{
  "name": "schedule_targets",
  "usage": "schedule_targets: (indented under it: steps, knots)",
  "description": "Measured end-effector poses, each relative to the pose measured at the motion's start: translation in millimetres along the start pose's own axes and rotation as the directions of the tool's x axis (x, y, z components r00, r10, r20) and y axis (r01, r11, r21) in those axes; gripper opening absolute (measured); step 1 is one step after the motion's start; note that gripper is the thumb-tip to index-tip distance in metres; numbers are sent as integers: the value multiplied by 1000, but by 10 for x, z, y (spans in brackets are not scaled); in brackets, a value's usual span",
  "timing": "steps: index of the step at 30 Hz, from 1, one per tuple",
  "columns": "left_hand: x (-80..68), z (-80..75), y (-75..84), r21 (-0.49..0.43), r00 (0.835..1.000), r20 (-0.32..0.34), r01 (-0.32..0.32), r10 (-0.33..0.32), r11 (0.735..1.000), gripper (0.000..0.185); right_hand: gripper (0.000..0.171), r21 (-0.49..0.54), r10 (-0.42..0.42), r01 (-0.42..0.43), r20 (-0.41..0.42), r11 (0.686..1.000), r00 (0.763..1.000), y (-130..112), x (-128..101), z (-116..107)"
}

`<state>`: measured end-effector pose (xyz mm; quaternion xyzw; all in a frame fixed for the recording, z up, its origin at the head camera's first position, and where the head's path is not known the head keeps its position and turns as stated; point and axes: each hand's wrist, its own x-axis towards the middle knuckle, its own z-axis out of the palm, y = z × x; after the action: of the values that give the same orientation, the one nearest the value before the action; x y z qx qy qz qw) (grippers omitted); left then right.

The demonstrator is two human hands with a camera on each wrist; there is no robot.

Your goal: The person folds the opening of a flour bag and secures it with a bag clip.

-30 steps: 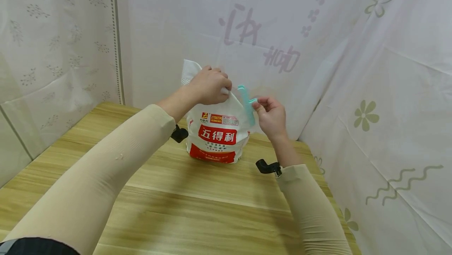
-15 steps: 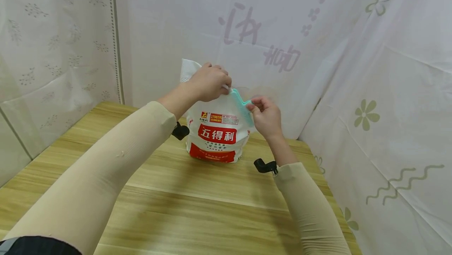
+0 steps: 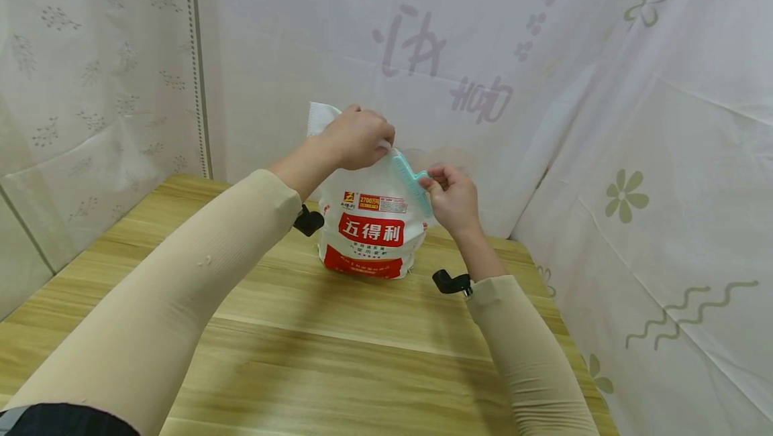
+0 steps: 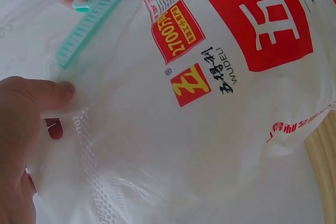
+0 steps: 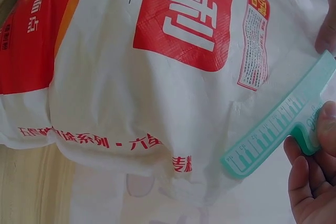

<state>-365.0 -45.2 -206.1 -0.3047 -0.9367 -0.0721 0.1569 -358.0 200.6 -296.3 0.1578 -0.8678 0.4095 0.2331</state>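
A white flour bag (image 3: 371, 228) with red print stands upright on the wooden table. My left hand (image 3: 360, 137) pinches the bag's top edge between thumb and fingers; in the left wrist view the thumb presses on the white plastic beside the printed rim. A teal bag clip (image 3: 410, 181) lies along the bag's upper right edge, its long ruler-marked jaw over the plastic, as the right wrist view shows. My right hand (image 3: 454, 200) pinches the clip's handle tabs between thumb and fingers. The clip's far side is hidden behind the bag.
The wooden table (image 3: 338, 355) extends toward me in front of the bag. A pale printed curtain (image 3: 290, 40) hangs close behind the bag and on both sides. Black wrist camera mounts (image 3: 451, 282) stick out from both wrists.
My right hand has moved left with the clip, from beside the bag onto its upper right edge. My left hand keeps its hold on the bag's top, nearly in place.
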Motion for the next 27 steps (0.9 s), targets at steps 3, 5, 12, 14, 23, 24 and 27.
schedule_targets:
  steps: [3,5,12,14,23,24,27]
  knots:
    - [3,-14,16,7,1000,-7,1,-1,1000,21,12,3,5,-5,2,1000,1000,-2,0,14]
    - [1,-25,30,13,1000,-8,4,-4,1000,21,12,3,4,-4,1,1000,1000,-5,0,23]
    - [-12,-34,55,19,1000,-1,13,-13,1000,22,15,-9,-13,12,-11,1000,1000,-2,-12,41]
    - [-12,-32,57,22,1000,-2,12,-12,1000,22,14,-6,-12,12,-11,1000,1000,-4,-15,40]
    - [-8,-26,65,35,1000,-7,17,-17,999,23,17,-7,-10,10,-4,1000,1000,-1,-19,31]
    - [-8,-23,66,37,1000,-8,17,-17,999,23,19,-8,-9,9,0,1000,1000,1,-20,29]
    - [-8,-15,68,41,1000,-10,18,-18,999,24,21,-13,-7,7,11,1000,1000,14,-27,24]
